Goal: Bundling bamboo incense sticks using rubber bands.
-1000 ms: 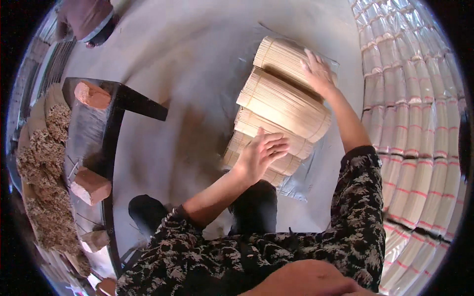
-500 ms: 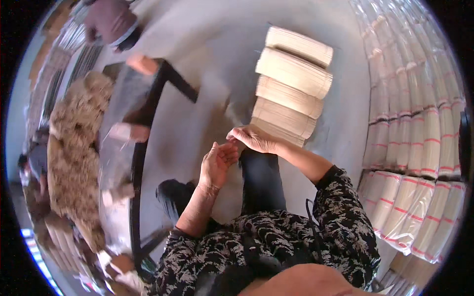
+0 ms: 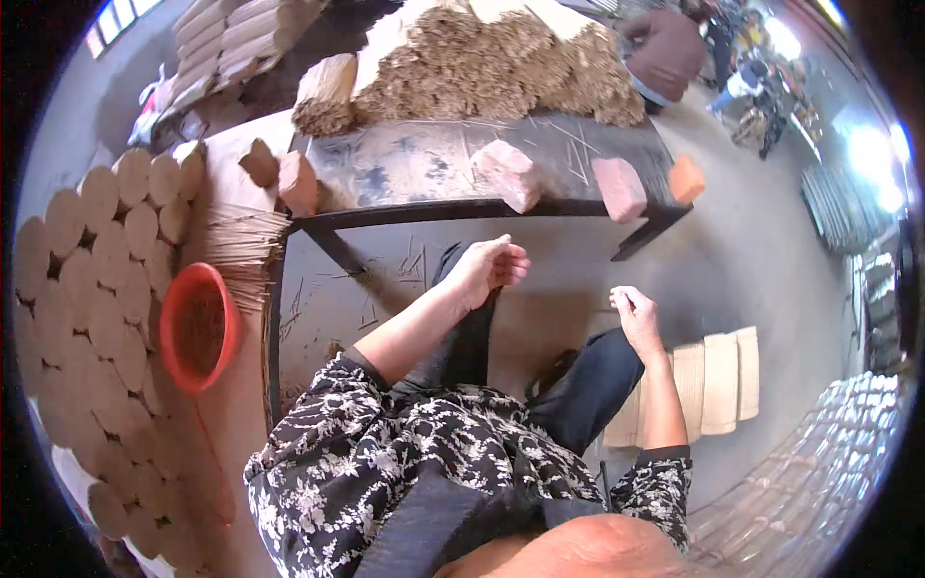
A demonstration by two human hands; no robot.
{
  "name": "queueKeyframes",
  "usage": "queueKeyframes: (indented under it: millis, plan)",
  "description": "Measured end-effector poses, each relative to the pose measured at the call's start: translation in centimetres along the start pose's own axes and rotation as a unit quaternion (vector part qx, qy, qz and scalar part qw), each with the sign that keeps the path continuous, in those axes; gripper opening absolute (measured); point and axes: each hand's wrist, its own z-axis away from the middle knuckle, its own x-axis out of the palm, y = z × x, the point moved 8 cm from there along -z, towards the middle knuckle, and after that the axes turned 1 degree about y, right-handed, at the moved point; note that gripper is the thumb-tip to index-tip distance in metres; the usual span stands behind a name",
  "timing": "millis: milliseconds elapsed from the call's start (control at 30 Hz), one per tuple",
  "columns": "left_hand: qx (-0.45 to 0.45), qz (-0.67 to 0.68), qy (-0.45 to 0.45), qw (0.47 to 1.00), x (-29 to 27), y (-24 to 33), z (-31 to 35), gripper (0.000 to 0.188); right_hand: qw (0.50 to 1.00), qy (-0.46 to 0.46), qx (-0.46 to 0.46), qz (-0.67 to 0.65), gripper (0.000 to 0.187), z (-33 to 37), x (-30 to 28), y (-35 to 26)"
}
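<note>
Over my left thigh, in front of the dark low bench (image 3: 405,178), my left hand (image 3: 487,272) hangs in the air with its fingers loosely curled in. Nothing shows in it. My right hand (image 3: 636,316) is raised above my right knee, thumb and fingers drawn together, and no object is visible there either. Several brick-like blocks lie along the bench's near edge, among them a pale pink block (image 3: 506,175) closest to my left hand and another pink block (image 3: 620,189) beyond my right. A large heap of thin brown sticks (image 3: 482,67) covers the bench's far side.
At the left stand stacked round stick bundles (image 3: 96,289), a red bucket (image 3: 200,328) and loose sticks (image 3: 241,241). Pale stick bundles (image 3: 718,385) lie on the floor by my right forearm. Plastic-wrapped bundles (image 3: 800,491) fill the lower right. A person (image 3: 665,56) bends beyond the bench.
My view has turned left, from the floor bundles to the bench, which is now ahead. My hands, close together before, are now apart; the left fingers have curled in.
</note>
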Motion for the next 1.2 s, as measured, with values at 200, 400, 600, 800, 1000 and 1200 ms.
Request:
queueKeyframes:
  millis: [200, 400, 600, 800, 1000, 1200]
  plan:
    - [0.072, 0.074, 0.064, 0.993, -8.1, 6.2, 3.8, 0.039, 0.988, -0.155, -0.005, 0.004, 0.023, -0.8, 7.8, -10.2]
    - [0.182, 0.125, 0.136, 0.966, -15.2, 11.3, 5.0, 0.04, 0.963, -0.261, -0.044, 0.056, 0.018, -4.9, 12.6, -15.8]
    - [0.233, 0.135, 0.145, 0.952, -18.8, 15.6, 6.2, 0.042, 0.952, -0.289, -0.1, 0.034, 0.019, -10.5, 16.4, -19.2]
    - [0.3, 0.117, 0.162, 0.933, -21.4, 24.2, 8.4, 0.039, 0.94, -0.298, -0.157, 0.06, 0.017, -14.3, 19.2, -22.6]
    - [0.37, 0.024, 0.244, 0.896, -23.7, 34.7, 11.5, 0.041, 0.94, -0.293, -0.175, 0.016, 0.017, -17.5, 20.9, -25.4]
    - [0.35, -0.035, 0.27, 0.896, -30.0, 41.6, 9.2, 0.041, 0.964, -0.218, -0.149, -0.038, 0.027, -27.2, 20.4, -29.1]
